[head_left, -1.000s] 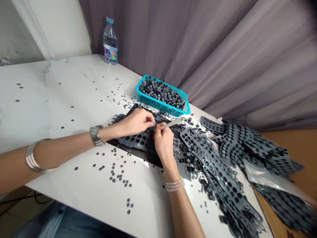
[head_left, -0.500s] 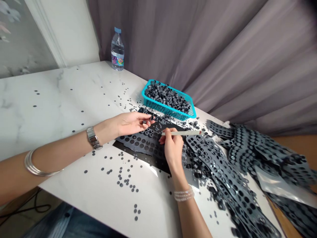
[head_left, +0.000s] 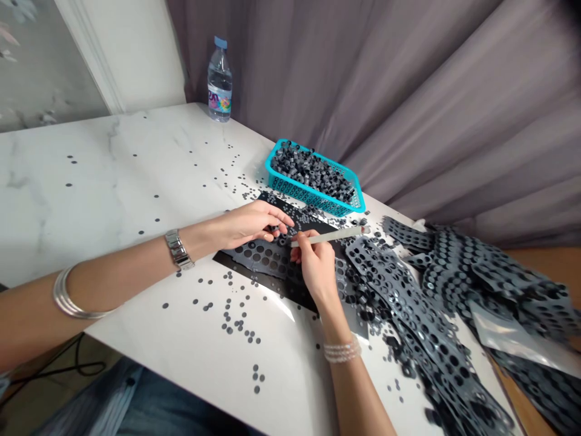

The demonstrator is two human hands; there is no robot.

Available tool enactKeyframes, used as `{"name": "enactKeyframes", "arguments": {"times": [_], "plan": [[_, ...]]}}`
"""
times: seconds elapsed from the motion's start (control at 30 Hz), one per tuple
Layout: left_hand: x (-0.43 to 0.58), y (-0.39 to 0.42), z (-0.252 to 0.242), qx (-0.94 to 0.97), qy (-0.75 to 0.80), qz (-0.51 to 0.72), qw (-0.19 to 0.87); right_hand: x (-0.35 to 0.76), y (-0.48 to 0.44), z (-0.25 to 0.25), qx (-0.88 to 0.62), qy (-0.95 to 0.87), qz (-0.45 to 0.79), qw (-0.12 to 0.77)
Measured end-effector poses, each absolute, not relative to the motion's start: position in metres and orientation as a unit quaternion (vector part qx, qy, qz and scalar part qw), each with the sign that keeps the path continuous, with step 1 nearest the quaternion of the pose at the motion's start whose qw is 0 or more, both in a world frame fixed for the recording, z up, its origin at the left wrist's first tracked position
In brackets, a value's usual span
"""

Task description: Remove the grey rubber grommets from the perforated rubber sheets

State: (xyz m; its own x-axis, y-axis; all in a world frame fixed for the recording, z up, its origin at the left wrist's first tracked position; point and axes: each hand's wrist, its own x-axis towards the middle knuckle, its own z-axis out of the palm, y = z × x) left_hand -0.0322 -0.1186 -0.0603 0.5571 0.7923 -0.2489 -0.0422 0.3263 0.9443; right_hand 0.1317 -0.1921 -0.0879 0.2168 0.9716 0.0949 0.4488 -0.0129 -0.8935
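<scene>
My right hand [head_left: 318, 266] is closed around a slim pale stick [head_left: 342, 234], whose brownish end points right. The stick's other end comes out past my fingertips, close to my left hand. My left hand [head_left: 254, 224] reaches in from the left with fingers curved. A small black ring [head_left: 274, 229] shows partly between its thumb and fingers. Beneath both hands lies a dark grey foam sheet [head_left: 258, 257] with rows of round holes, on a black board [head_left: 236, 264]. Further small black pieces are hard to make out behind my fingers.
A turquoise basket [head_left: 295, 192] heaped with small black rings stands behind my hands. Punched sheets [head_left: 408, 303] pile up on the right, and small dark discs [head_left: 231, 321] are scattered over the white table [head_left: 158, 363]. A water bottle [head_left: 220, 82] stands at the back near the curtain.
My left hand has turned its palm downward and moved right and slightly down, nearer the right hand. The stick tilts more, its brownish end higher. The whole view has shifted slightly.
</scene>
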Motion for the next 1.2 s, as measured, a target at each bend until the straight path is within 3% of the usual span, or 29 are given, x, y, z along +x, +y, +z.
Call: {"name": "enactKeyframes", "arguments": {"times": [0.23,0.3,0.47,0.7,0.8,0.9,1.0,1.1,1.2], "plan": [[-0.031,-0.120,-0.059,0.473,0.362,0.282,0.752,0.129,-0.192,-0.086,-0.662,-0.566,0.264,0.414],[-0.032,-0.122,-0.059,0.557,0.390,0.280,0.678,0.128,-0.192,-0.086,-0.665,-0.573,0.253,0.407],[-0.031,-0.130,-0.076,0.784,0.371,0.330,0.373,0.128,-0.192,-0.087,-0.664,-0.576,0.248,0.408],[-0.023,-0.135,-0.091,0.843,0.324,0.308,0.301,0.122,-0.194,-0.082,-0.675,-0.607,0.194,0.372],[-0.024,-0.136,-0.076,0.801,0.368,0.318,0.348,0.120,-0.193,-0.080,-0.684,-0.615,0.168,0.355],[-0.031,-0.128,-0.060,0.633,0.423,0.395,0.513,0.120,-0.192,-0.082,-0.691,-0.595,0.193,0.364],[-0.038,-0.115,-0.052,0.428,0.370,0.449,0.691,0.122,-0.191,-0.086,-0.680,-0.561,0.240,0.407],[-0.040,-0.107,-0.052,0.291,0.335,0.411,0.796,0.125,-0.191,-0.088,-0.659,-0.510,0.287,0.473],[-0.035,-0.110,-0.053,0.207,0.333,0.381,0.837,0.129,-0.190,-0.088,-0.645,-0.468,0.307,0.520]]}}
